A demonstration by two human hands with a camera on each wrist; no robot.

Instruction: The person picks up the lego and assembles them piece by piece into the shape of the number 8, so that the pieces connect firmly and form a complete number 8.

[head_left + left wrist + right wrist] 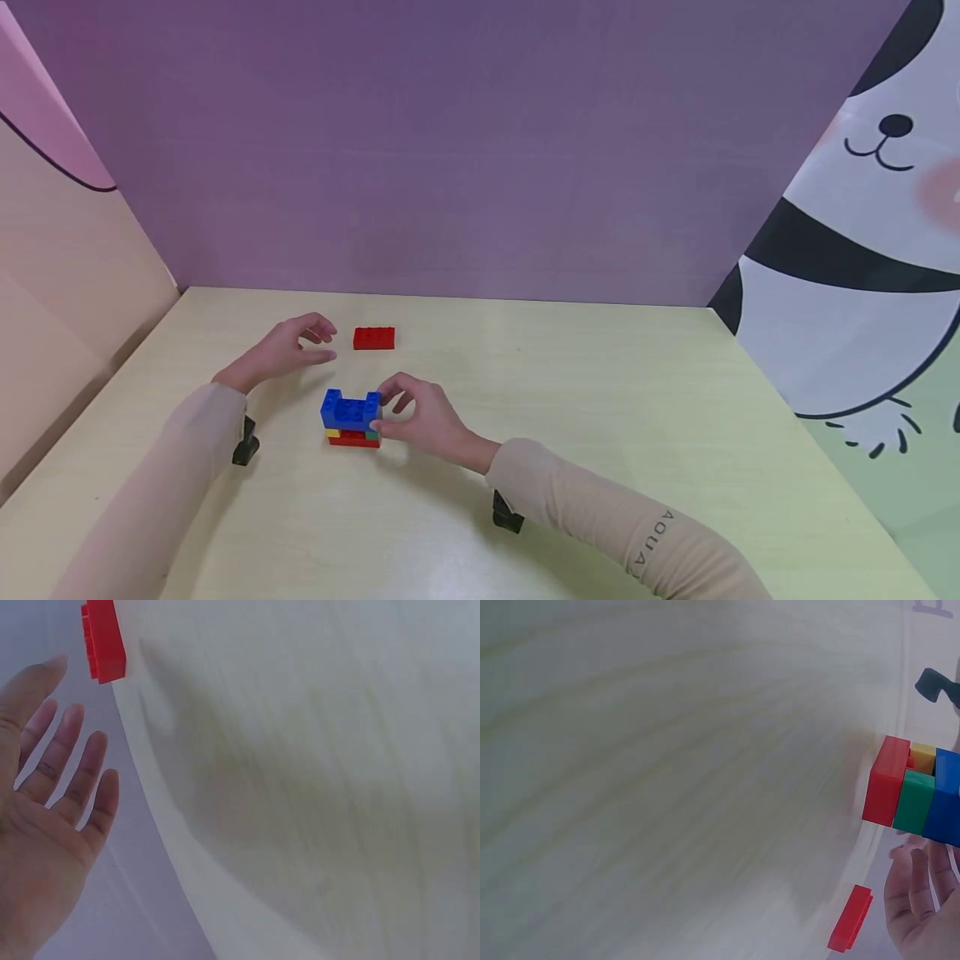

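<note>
My right hand (431, 421) pinches the right end of a small brick stack, thumb in front and fingers behind. On top is a wide blue brick (349, 412) with raised blue blocks at both ends. Beneath it, a yellow brick (923, 757) and a green brick (914, 802) sit apart on a red brick (354, 442), leaving a gap between them. My left hand (292, 343) hovers over the table behind the stack, thumb and fingers apart, holding nothing. A separate red brick (373, 338) lies just right of its fingertips.
The pale wooden table (600, 400) meets a purple wall (465, 150) at the back. A beige panel (67, 317) stands at left and a panda-printed panel (862, 242) at right. Both wrists carry black camera mounts (507, 512).
</note>
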